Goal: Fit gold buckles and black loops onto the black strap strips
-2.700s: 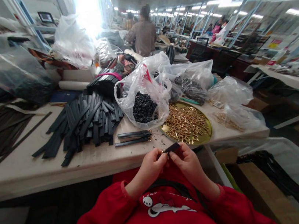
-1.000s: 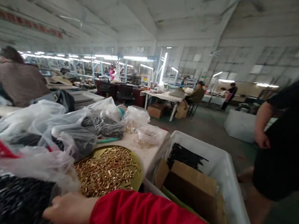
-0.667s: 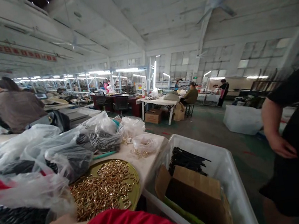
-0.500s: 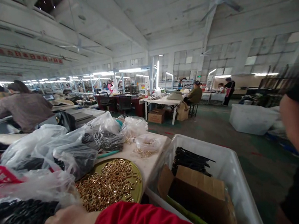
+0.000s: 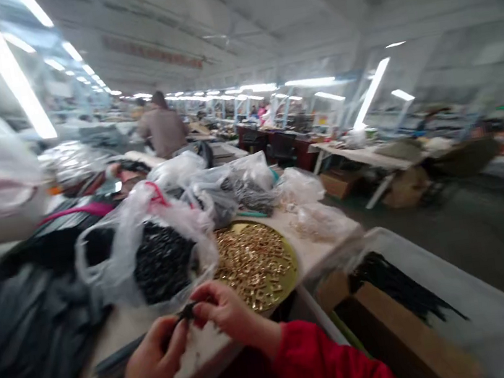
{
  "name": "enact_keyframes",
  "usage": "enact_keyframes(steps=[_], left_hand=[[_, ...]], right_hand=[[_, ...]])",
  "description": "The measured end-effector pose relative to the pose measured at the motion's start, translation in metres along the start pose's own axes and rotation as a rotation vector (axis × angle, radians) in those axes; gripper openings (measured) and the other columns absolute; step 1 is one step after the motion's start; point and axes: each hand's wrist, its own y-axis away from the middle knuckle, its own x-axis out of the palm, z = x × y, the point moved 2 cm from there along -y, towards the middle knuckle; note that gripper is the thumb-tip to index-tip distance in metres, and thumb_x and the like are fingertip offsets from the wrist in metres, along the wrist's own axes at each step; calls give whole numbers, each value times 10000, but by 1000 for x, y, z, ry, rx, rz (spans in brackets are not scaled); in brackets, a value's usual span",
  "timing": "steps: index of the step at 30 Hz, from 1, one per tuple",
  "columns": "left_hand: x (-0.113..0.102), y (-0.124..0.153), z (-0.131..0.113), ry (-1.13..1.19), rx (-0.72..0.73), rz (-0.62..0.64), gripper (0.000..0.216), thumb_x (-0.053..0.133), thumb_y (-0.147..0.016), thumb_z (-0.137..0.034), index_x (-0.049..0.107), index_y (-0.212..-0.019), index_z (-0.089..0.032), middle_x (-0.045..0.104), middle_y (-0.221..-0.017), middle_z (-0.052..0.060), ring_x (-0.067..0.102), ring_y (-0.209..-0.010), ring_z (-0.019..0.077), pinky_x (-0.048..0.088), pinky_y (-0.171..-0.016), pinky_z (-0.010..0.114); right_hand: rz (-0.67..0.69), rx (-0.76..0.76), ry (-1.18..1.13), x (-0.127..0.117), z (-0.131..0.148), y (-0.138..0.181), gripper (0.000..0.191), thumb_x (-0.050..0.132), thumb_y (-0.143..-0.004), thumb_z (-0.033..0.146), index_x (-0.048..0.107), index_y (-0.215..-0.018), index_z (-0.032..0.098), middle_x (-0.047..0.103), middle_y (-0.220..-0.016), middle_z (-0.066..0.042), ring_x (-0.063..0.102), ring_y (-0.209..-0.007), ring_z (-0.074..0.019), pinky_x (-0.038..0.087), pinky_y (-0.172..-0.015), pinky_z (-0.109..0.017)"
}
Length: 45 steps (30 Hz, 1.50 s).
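My left hand (image 5: 156,359) and my right hand (image 5: 225,311) meet at the table's front edge. Their fingertips pinch a small black piece (image 5: 187,311), too blurred to name more exactly. Just behind them, an opened clear plastic bag (image 5: 126,278) holds a heap of small black rings or buckles (image 5: 161,261). A round gold tray (image 5: 282,241) lies to the right of the bag, with many small gold metal fittings (image 5: 250,261) on it. Two dark strips (image 5: 118,356) lie beside my left hand, one partly hidden by it.
Dark fabric (image 5: 30,345) covers the table's left side. More filled plastic bags (image 5: 251,180) stand behind the tray. Right of the table, a translucent bin (image 5: 492,330) holds a cardboard box (image 5: 407,330) and black strips (image 5: 401,284). A person (image 5: 163,126) sits farther back.
My view has swung left. My right hand has left the black pieces in the bag and come to the table's front edge. My left hand has come into view, meeting it at a small black piece.
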Motion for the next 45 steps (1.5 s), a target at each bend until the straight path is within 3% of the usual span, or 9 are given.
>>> enact_keyframes(steps=[5, 13, 17, 20, 24, 27, 35, 39, 45], left_hand=[[-1, 9, -20, 88, -80, 30, 243, 459, -794, -393, 537, -739, -169, 490, -545, -49, 444, -483, 94, 337, -474, 200], [-2, 21, -11, 159, -146, 101, 206, 467, -771, -350, 512, -688, -167, 466, -549, -58, 405, -497, 81, 302, -483, 192], [-5, 18, -8, 120, -167, 218, 202, 479, -752, -348, 531, -686, -164, 465, -540, -58, 385, -481, 78, 277, -465, 193], [-5, 18, -9, 175, -176, 280, 205, 469, -762, -350, 534, -704, -164, 468, -536, -59, 382, -463, 74, 281, -457, 190], [-3, 20, -12, 224, -133, 186, 218, 445, -799, -352, 532, -733, -163, 466, -570, -53, 403, -506, 79, 316, -489, 188], [-3, 22, -12, 160, -64, 135, 196, 445, -813, -321, 538, -734, -167, 499, -628, -41, 438, -574, 89, 337, -541, 192], [0, 27, -9, 143, -85, 119, 218, 440, -830, -351, 531, -740, -174, 504, -617, -44, 456, -569, 95, 347, -545, 198], [1, 35, -10, 103, -83, 73, 196, 452, -821, -332, 542, -759, -169, 572, -693, -16, 505, -632, 112, 385, -603, 213], [-5, 44, -16, 280, -78, 117, 245, 424, -775, -142, 465, -1017, -155, 622, -839, 17, 583, -760, 123, 445, -725, 243]], right_hand=[[71, 2, 65, 1, -3, 8, 261, 589, -749, 415, 552, -895, 201, 594, -771, -2, 581, -637, -118, 485, -629, -274], [96, -13, 156, -4, -15, 11, 238, 594, -759, 367, 543, -937, 219, 574, -755, 1, 581, -639, -128, 489, -626, -283], [183, -20, 267, -7, -16, 12, 199, 599, -760, 348, 584, -911, 219, 574, -820, -19, 570, -716, -144, 477, -675, -293], [194, 83, 162, -7, -22, 12, 271, 624, -742, 355, 579, -976, 226, 565, -767, 3, 545, -662, -123, 460, -646, -276], [203, 333, -136, 0, -34, 12, 239, 637, -734, 369, 590, -897, 200, 569, -708, 19, 522, -605, -92, 435, -623, -251], [205, 425, -296, 7, -37, 15, 204, 692, -686, 332, 584, -802, 203, 558, -706, 38, 501, -577, -70, 412, -599, -228], [148, 314, -178, 12, -33, 21, 213, 629, -744, 390, 593, -815, 193, 532, -613, 45, 461, -540, -70, 369, -557, -211], [124, 409, -365, 17, -37, 24, 218, 683, -691, 365, 556, -710, 190, 525, -636, 53, 450, -512, -59, 370, -509, -197], [93, 499, -465, 23, -36, 31, 246, 716, -650, 351, 579, -772, 186, 557, -668, 40, 486, -543, -65, 400, -537, -193]])
